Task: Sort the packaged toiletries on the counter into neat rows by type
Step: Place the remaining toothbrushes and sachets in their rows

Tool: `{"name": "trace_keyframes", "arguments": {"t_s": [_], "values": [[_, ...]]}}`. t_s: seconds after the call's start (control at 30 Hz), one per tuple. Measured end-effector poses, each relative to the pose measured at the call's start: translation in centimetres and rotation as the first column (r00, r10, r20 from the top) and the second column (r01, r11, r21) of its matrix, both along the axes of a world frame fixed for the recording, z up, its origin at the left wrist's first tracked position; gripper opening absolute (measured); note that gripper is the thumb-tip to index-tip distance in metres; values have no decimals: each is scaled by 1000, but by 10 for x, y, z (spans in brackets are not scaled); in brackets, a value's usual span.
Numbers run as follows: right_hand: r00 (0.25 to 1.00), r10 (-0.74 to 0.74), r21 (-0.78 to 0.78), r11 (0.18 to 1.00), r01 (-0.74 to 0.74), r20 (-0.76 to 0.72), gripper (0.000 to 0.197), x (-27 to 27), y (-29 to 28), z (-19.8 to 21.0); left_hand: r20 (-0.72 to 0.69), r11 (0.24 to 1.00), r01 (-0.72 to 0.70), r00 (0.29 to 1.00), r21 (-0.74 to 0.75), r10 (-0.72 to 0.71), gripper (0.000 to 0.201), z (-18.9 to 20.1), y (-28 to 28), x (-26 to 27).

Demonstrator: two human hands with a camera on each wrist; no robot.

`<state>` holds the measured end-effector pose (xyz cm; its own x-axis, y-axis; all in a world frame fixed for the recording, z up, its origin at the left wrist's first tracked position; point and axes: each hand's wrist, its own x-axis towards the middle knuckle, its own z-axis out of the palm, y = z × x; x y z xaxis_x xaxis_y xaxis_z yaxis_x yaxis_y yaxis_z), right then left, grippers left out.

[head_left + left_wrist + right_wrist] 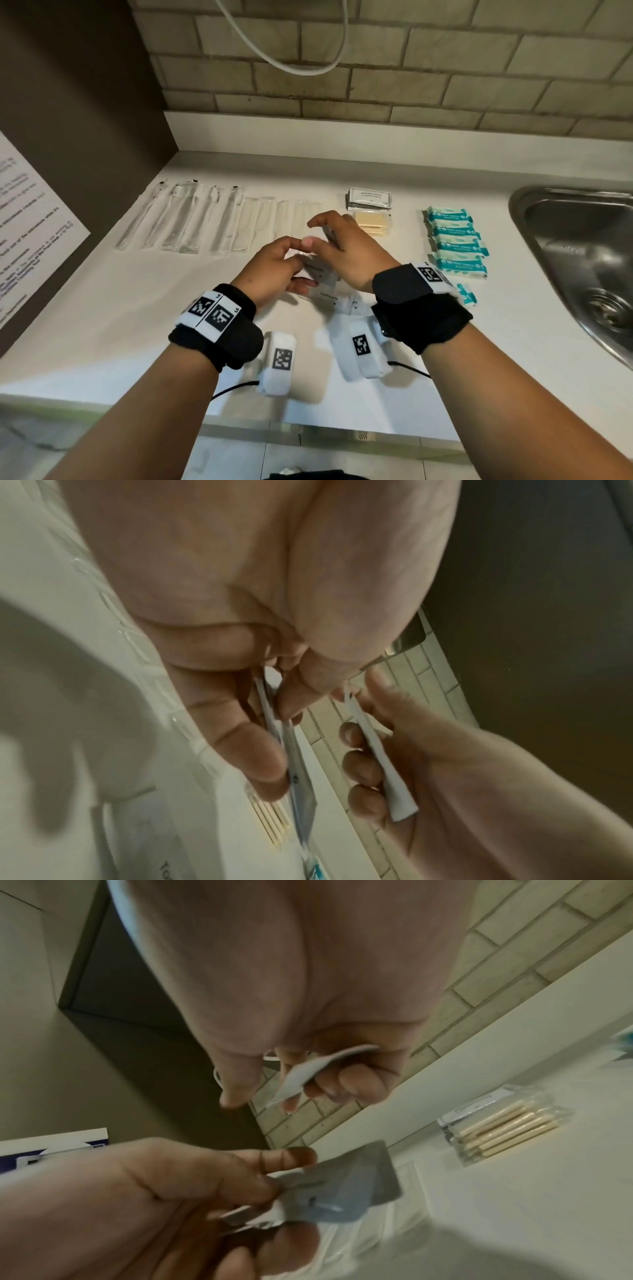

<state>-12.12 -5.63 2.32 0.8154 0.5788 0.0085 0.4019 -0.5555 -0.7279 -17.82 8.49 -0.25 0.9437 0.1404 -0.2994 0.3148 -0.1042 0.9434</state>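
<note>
Over the middle of the white counter [137, 308], my left hand [291, 263] pinches a small fan of grey toothpaste sachets [317, 272] between thumb and fingers. The left wrist view shows those sachets [298, 767] edge-on under my thumb. Just beyond it, my right hand [323, 234] grips a single toothpaste sachet [308, 1069], with the fingers curled round it. That sachet [377, 756] also shows in the left wrist view. Two more toothpaste sachets [330, 298] lie on the counter below the hands.
Clear toothbrush packs [178, 219] and other clear packs [263, 219] line the back left. Shampoo sachets [370, 198] and packs of wooden sticks [371, 222] sit behind my right hand. Teal soap packs [459, 243] form a column beside the steel sink [582, 246].
</note>
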Motion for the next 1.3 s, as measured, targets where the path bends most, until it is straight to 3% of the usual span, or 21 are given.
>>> {"name": "trace_keyframes", "arguments": {"t_s": [0.1, 0.2, 0.37, 0.53, 0.77, 0.9, 1.07, 1.23, 1.3], "values": [[998, -36, 77, 996, 39, -52, 31, 0, 8, 3, 25, 998, -27, 999, -49, 28, 27, 0, -4, 5], [993, -112, 166, 980, 107, 21, 30, 3, 14, 4, 53, 993, -66, 996, -94, 71, 23, -2, -11, 7], [959, -282, 272, 924, 269, 12, 20, 13, 5, 3, 76, 985, -142, 986, -98, 150, 28, -10, -13, 10], [927, -351, 374, 849, 373, -128, 25, 16, -3, 0, 62, 973, -183, 979, -142, 193, 29, -10, -12, 12], [919, -369, 328, 859, 393, -137, 20, 12, -4, -7, 49, 939, -171, 980, -299, 195, 24, 2, -14, 11], [944, -328, 169, 929, 329, -36, 23, 11, -8, -6, 66, 953, -175, 978, -246, 197, 8, 1, -14, 12], [953, -302, 55, 952, 301, -5, 27, 7, -13, -10, 92, 970, -199, 973, -139, 213, 21, -3, -8, 10], [975, -220, -265, 943, 201, -40, 34, 3, -21, -25, 142, 956, -249, 952, -152, 271, 39, 3, 10, 10], [994, -109, -485, 868, 105, 21, 39, -4, -16, -37, 177, 959, -238, 948, -152, 263, 50, 7, 13, 10]]}}
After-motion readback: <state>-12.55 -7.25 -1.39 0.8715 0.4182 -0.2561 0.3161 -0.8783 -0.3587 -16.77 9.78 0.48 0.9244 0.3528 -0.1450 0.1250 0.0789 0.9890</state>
